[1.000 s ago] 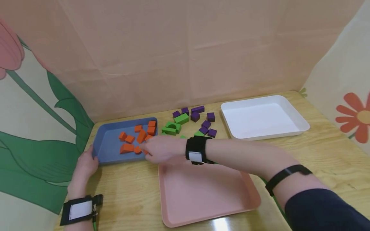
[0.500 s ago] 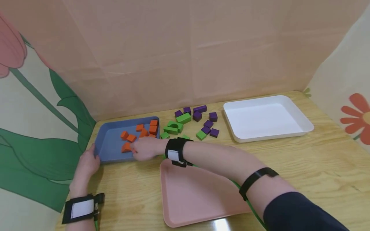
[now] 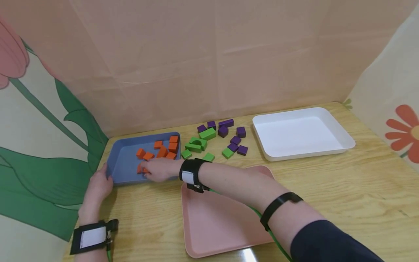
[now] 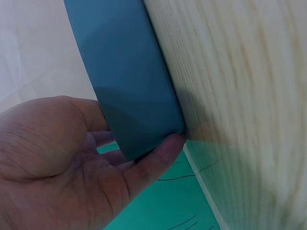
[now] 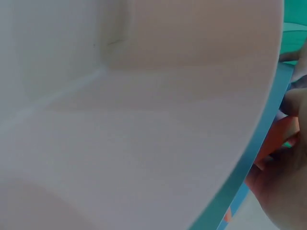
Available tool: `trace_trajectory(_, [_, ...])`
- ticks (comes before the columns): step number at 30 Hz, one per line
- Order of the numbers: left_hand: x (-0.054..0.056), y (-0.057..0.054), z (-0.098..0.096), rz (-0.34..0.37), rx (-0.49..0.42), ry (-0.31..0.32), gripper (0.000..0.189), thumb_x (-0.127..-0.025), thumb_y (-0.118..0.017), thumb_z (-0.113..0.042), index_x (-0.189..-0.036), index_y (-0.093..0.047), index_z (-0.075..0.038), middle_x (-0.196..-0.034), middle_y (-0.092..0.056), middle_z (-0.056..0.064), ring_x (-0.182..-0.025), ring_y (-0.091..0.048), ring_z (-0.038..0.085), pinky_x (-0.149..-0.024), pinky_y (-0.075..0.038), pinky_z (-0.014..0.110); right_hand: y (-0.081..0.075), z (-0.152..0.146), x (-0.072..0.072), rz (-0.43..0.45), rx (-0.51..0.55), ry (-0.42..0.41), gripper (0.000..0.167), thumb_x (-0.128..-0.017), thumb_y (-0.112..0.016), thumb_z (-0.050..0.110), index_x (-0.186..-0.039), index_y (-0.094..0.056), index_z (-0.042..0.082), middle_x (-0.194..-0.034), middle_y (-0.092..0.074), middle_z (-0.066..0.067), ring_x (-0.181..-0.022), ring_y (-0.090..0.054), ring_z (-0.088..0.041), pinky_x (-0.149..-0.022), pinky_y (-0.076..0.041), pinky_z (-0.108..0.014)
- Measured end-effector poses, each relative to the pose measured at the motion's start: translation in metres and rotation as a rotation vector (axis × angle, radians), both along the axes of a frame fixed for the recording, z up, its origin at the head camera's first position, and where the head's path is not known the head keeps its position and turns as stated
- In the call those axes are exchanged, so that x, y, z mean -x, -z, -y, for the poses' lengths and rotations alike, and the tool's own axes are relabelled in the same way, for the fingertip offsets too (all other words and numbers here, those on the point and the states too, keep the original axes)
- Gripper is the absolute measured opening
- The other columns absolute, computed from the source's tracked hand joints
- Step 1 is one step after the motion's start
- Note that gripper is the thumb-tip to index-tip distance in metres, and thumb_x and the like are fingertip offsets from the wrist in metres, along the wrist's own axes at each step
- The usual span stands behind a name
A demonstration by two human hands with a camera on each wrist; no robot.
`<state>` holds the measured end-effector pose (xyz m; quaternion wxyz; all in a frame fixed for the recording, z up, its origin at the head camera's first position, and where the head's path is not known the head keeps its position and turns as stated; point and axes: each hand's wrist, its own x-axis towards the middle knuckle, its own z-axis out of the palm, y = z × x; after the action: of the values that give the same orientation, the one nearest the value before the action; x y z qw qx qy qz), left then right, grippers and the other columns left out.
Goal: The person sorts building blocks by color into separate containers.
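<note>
My left hand (image 3: 100, 185) grips the near left corner of a blue tray (image 3: 122, 160). In the left wrist view the thumb and fingers are around the tray's end wall (image 4: 132, 91). My right hand (image 3: 160, 169) reaches over the tray's near rim, its fingers low among orange blocks (image 3: 173, 147). The right wrist view shows its curled fingers around an orange block (image 5: 274, 138), partly hidden by the hand. Another orange block (image 3: 139, 169) lies at the fingertips. Several more orange blocks are spread over the tray's middle and right side.
Green blocks (image 3: 208, 134) and purple blocks (image 3: 223, 131) lie on the wooden table right of the blue tray. A pink tray (image 3: 226, 225) is below the right forearm. At the back right stands a white tray (image 3: 298, 133). A wall sheet rises behind the table.
My right hand has moved left along the near side of the blue tray, past the orange blocks there. The left hand keeps its hold on the tray corner.
</note>
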<state>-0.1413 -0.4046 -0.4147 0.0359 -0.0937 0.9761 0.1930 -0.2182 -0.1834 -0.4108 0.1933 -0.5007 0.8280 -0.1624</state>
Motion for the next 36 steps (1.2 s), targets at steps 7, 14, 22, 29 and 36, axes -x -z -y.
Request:
trace_trajectory(7, [0.001, 0.001, 0.001, 0.003, -0.002, 0.006, 0.055, -0.088, -0.035, -0.004, -0.133, -0.012, 0.017, -0.125, -0.025, 0.044, -0.113, -0.026, 0.054, -0.092, -0.026, 0.058, 0.002, 0.001, 0.004, -0.189, 0.03, -0.007, 0.056, -0.09, -0.034, 0.05, -0.136, -0.034, 0.019, -0.119, -0.049, 0.003, -0.108, -0.043, -0.011, -0.086, -0.038, -0.023])
trace_trajectory(14, [0.0, 0.0, 0.001, -0.011, 0.003, 0.012, 0.055, -0.087, -0.035, -0.004, -0.133, -0.013, 0.018, -0.124, -0.025, 0.044, -0.112, -0.027, 0.055, -0.092, -0.026, 0.059, 0.002, -0.006, 0.004, -0.287, -0.076, 0.045, 0.073, -0.08, -0.021, 0.07, -0.142, -0.002, 0.035, -0.148, -0.007, -0.002, -0.134, 0.003, -0.022, -0.106, -0.006, -0.042])
trace_trajectory(22, [0.0, 0.0, 0.001, 0.002, 0.003, 0.006, 0.055, -0.088, -0.035, -0.004, -0.133, -0.012, 0.017, -0.124, -0.025, 0.044, -0.113, -0.026, 0.055, -0.091, -0.026, 0.059, 0.001, -0.016, 0.004, -0.379, -0.155, 0.029, 0.078, -0.075, -0.014, 0.075, -0.14, 0.004, 0.036, -0.149, -0.002, -0.002, -0.133, 0.012, -0.022, -0.106, -0.002, -0.045])
trace_trajectory(29, [0.0, -0.001, -0.001, 0.002, -0.008, 0.01, 0.055, -0.088, -0.035, -0.004, -0.133, -0.011, 0.018, -0.125, -0.024, 0.044, -0.113, -0.026, 0.055, -0.092, -0.026, 0.059, -0.007, -0.042, 0.009, -0.403, -0.124, 0.033, 0.08, -0.075, -0.015, 0.076, -0.142, -0.003, 0.033, -0.149, -0.002, -0.002, -0.133, 0.013, -0.022, -0.105, -0.001, -0.046])
trace_trajectory(36, [-0.001, -0.001, 0.001, 0.011, -0.01, 0.012, 0.056, -0.089, -0.035, -0.004, -0.133, -0.01, 0.018, -0.125, -0.023, 0.044, -0.113, -0.025, 0.055, -0.091, -0.026, 0.059, -0.018, -0.079, 0.016, -0.457, -0.115, 0.024, 0.08, -0.077, -0.012, 0.074, -0.142, 0.0, 0.029, -0.148, 0.002, -0.005, -0.132, 0.015, -0.027, -0.104, 0.001, -0.049])
